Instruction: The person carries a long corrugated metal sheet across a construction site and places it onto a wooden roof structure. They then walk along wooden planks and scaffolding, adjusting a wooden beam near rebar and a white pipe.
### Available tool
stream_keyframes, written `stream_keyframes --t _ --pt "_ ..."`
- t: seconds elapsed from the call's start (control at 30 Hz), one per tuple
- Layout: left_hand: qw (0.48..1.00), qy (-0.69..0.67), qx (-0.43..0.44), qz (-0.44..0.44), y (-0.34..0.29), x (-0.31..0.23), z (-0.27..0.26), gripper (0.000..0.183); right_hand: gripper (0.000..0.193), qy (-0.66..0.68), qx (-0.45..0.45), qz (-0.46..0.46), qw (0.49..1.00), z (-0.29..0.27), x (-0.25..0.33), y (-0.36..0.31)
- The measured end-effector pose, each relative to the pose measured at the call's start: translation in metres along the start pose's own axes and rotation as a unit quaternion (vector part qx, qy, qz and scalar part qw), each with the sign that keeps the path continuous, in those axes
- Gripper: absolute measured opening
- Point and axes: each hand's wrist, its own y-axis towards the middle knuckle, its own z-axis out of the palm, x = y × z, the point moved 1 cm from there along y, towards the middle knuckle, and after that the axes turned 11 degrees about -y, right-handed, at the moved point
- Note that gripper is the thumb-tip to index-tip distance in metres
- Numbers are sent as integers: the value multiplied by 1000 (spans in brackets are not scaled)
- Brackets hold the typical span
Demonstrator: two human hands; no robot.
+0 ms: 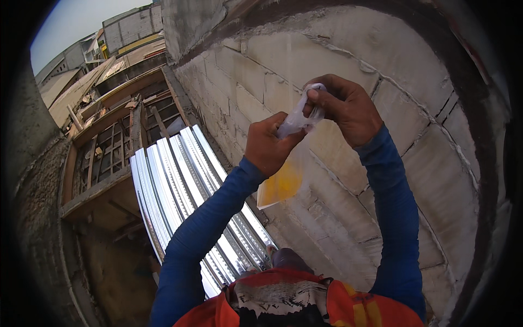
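Held up in front of the block wall (348, 49), a clear plastic bag (294, 124)! Gripping its bunched plastic in the left hand (267, 144), pinching the top between thumb and fingers of the right hand (348, 109). Hard to make out the yellow contents (284, 182), hazy through the film, partly behind the left hand. Impossible to follow the metal strips (180, 180) whole, crossed by a blue sleeve (218, 212).

Plastic bag (292, 123): translucent, milky white | its contents (286, 181): bright yellow, white lower edge | sleeves (393, 210): plain deep blue | vest (346, 305): orange-red, yellow strips | metal lengths (163, 169): bright silver, lengthwise dotted rows | block wall (272, 60): beige-grey, dark joint lines, pale streaks | sky (76, 22): pale blue-grey
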Motion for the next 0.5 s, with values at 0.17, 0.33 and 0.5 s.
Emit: stream_keyframes --t 0.17,0.33,0.5 --pt "998 -27 -47 19 117 13 13 40 34 -177 -112 -52 976 -63 -27 121" --pt "997 0 -84 3 187 40 28 52 29 -387 -200 -41 899 -96 -42 184" --pt "993 -13 -119 -19 216 67 31 50 23 -531 -232 -32 814 -117 -54 220"
